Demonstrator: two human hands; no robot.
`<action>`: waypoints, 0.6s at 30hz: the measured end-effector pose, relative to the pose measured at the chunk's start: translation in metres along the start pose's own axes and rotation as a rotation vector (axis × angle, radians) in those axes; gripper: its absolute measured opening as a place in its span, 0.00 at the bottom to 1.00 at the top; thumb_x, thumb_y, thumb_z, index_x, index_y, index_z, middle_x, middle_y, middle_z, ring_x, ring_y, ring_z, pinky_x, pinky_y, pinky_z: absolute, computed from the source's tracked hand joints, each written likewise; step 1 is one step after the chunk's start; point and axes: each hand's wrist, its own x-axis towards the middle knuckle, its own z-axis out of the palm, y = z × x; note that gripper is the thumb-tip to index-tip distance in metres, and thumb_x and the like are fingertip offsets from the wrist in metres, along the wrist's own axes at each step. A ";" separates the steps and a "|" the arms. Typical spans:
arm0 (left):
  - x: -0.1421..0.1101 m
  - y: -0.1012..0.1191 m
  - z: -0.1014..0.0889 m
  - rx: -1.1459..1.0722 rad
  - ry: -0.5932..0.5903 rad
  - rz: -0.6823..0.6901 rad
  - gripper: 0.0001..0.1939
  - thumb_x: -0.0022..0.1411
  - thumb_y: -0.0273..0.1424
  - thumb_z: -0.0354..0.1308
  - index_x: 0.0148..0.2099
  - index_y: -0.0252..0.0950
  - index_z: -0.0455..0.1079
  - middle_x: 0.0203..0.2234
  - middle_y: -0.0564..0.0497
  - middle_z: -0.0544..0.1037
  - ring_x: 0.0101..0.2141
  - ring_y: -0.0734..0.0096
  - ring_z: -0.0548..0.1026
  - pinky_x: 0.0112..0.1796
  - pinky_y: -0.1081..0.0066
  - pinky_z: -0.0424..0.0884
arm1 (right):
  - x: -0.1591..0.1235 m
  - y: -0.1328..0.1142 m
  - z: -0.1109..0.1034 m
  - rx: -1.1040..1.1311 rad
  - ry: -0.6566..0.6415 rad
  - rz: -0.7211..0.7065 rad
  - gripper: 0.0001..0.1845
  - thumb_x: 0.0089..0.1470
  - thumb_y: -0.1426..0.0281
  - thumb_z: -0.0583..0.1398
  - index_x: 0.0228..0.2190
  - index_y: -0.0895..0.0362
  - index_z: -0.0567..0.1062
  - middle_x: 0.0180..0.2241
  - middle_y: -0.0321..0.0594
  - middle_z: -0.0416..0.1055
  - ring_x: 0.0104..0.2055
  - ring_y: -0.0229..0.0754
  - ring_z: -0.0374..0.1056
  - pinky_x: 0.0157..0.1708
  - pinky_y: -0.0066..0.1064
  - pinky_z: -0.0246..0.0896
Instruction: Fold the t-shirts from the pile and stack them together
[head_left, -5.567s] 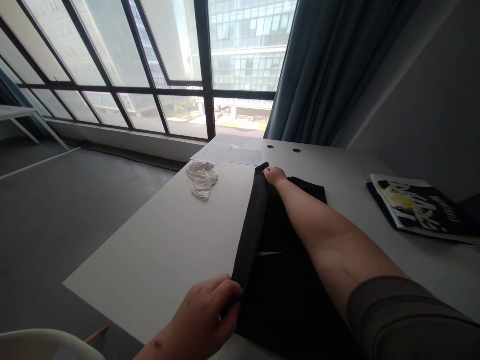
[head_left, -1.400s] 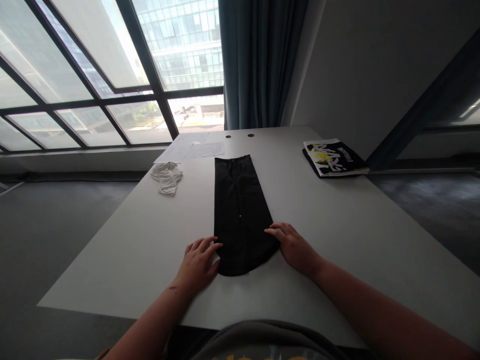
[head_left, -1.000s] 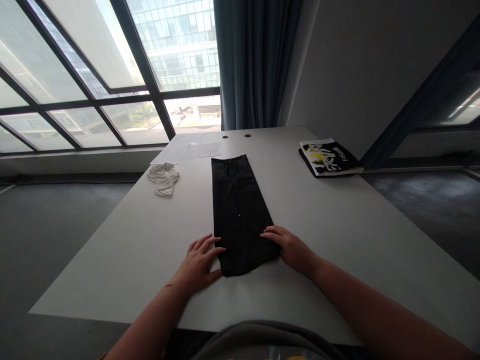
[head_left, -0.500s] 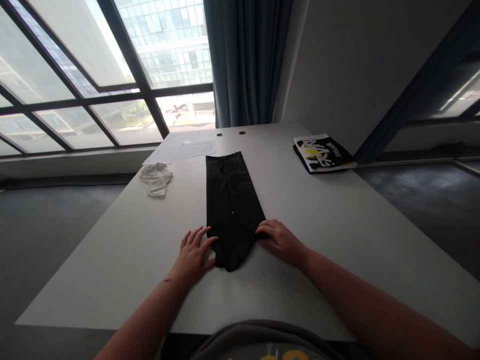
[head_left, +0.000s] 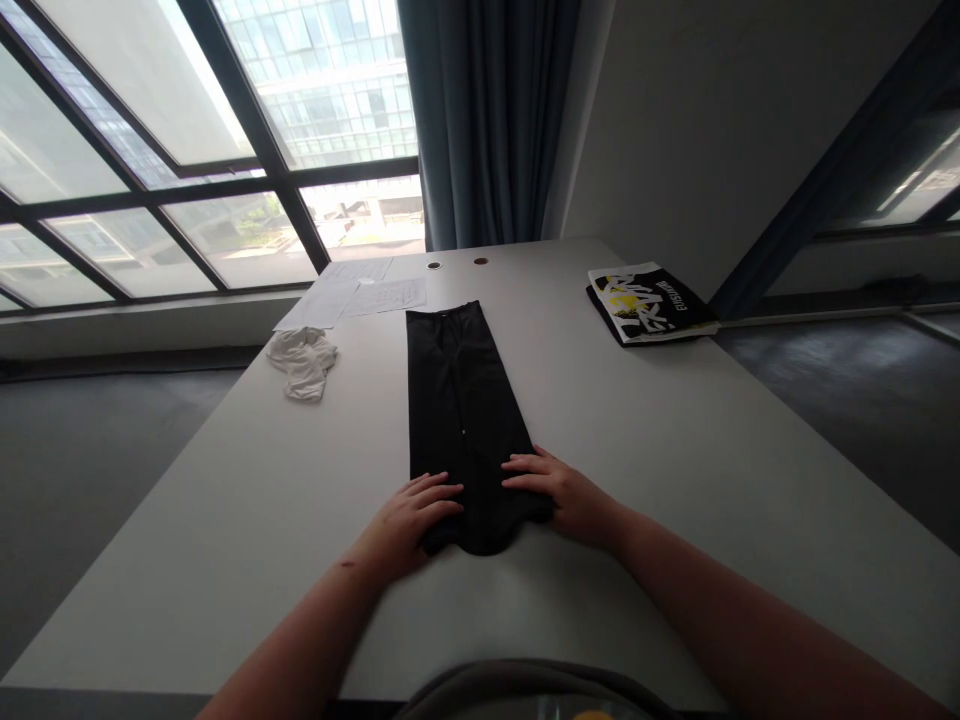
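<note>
A pair of black pants [head_left: 457,390] lies lengthwise on the white table, its waistband at the far end. Its near end is wavy and partly bunched. My left hand [head_left: 412,518] rests on the lower left part of the cloth, fingers stretched out flat over it. On the lower right edge lies my right hand [head_left: 568,495], fingers extended across the fabric. Both thumbs are largely hidden from view. A small light spot shows near the middle of the pants.
The white table [head_left: 637,430] carries a crumpled white cloth [head_left: 306,362] at left. Sheets of paper [head_left: 386,296] lie behind it, near two round cable holes. A folded black, white and yellow printed item [head_left: 649,303] lies at back right. Windows and a blue curtain [head_left: 487,130] stand beyond.
Both hands have moved further onto the near end of the pants, with fingers now flatter on the cloth. The near hem is more spread out sideways. The view has shifted slightly.
</note>
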 end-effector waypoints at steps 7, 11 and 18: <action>-0.005 -0.016 -0.004 -0.050 0.181 -0.061 0.20 0.63 0.23 0.56 0.55 0.43 0.75 0.59 0.47 0.77 0.65 0.57 0.68 0.65 0.50 0.65 | 0.001 -0.002 -0.006 0.098 -0.024 -0.062 0.21 0.58 0.77 0.61 0.51 0.50 0.81 0.61 0.46 0.73 0.67 0.52 0.64 0.72 0.60 0.41; -0.010 -0.020 -0.006 -0.053 0.068 -0.042 0.22 0.63 0.24 0.57 0.57 0.44 0.75 0.64 0.48 0.73 0.68 0.54 0.64 0.68 0.45 0.58 | 0.002 -0.008 -0.009 0.102 -0.157 -0.070 0.26 0.58 0.77 0.61 0.56 0.49 0.78 0.65 0.44 0.68 0.71 0.52 0.58 0.70 0.55 0.50; -0.016 0.007 -0.022 -0.292 0.094 -0.218 0.14 0.71 0.31 0.49 0.47 0.40 0.76 0.37 0.49 0.84 0.38 0.66 0.82 0.42 0.69 0.76 | 0.000 -0.041 -0.029 0.315 -0.248 0.052 0.16 0.68 0.62 0.57 0.50 0.52 0.82 0.43 0.42 0.83 0.45 0.44 0.79 0.46 0.32 0.72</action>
